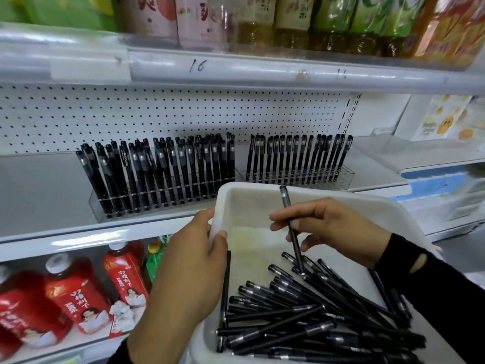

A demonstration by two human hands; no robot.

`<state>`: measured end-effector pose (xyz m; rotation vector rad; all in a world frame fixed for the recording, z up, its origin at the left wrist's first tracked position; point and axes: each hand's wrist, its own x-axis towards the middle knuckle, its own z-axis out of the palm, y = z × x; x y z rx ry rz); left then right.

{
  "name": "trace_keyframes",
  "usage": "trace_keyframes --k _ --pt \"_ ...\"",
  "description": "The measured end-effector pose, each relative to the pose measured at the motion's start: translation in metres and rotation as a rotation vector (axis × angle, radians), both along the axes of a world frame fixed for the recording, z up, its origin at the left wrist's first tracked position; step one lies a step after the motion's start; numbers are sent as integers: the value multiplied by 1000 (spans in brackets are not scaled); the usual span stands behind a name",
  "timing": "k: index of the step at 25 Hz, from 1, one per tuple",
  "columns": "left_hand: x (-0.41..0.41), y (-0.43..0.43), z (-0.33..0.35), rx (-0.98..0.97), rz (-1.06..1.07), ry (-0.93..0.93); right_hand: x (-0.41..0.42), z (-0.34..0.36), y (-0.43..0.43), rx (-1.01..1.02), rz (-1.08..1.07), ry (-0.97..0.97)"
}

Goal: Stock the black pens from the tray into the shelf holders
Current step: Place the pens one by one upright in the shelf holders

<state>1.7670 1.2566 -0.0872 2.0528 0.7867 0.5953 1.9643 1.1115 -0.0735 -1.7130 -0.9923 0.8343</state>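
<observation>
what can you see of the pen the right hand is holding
The pen is slim and black, plastic by its look, with a greyish translucent section just below its capped top end. It stands nearly upright, cap up, and its lower tip meets the pile of pens in the white tray. The right hand pinches it around its middle.

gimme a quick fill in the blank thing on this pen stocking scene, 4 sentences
1. The left hand grips the rim of the ____ tray.
2. The right hand pinches ____ pen above the pile of pens.
3. The left holder holds ____ pens than the right holder.
4. The large bottles left of the tray have ____ labels.

Missing words: white; one; more; red
</observation>
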Motion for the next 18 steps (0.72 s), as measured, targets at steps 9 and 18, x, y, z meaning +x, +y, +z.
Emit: trace_keyframes --k 9,18 --pt "-2 -4 -1 18 -23 12 23 55 58 263 -308 -119" --pt "0 -1 -3 -9 -16 4 71 15 149 137 -454 -483"
